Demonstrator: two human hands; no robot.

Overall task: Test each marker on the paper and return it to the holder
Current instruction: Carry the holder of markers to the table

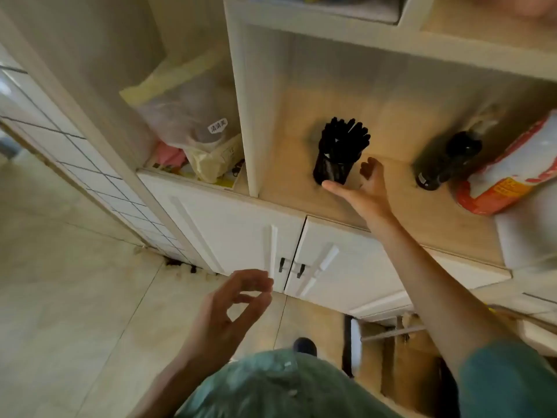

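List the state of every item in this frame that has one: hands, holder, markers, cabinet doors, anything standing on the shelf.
right hand: open, reaching beside the holder, holding nothing
left hand: loosely curled, holding nothing
black mesh holder: upright on the shelf, full
black markers: standing in the holder, none taken out
cabinet doors: closed
dark bottle: standing on the shelf
plastic bag: in the left compartment

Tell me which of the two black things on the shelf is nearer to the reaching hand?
The black mesh holder full of markers. The open right hand is right beside it; the black bottle stands apart, farther right, next to the red-and-white bag.
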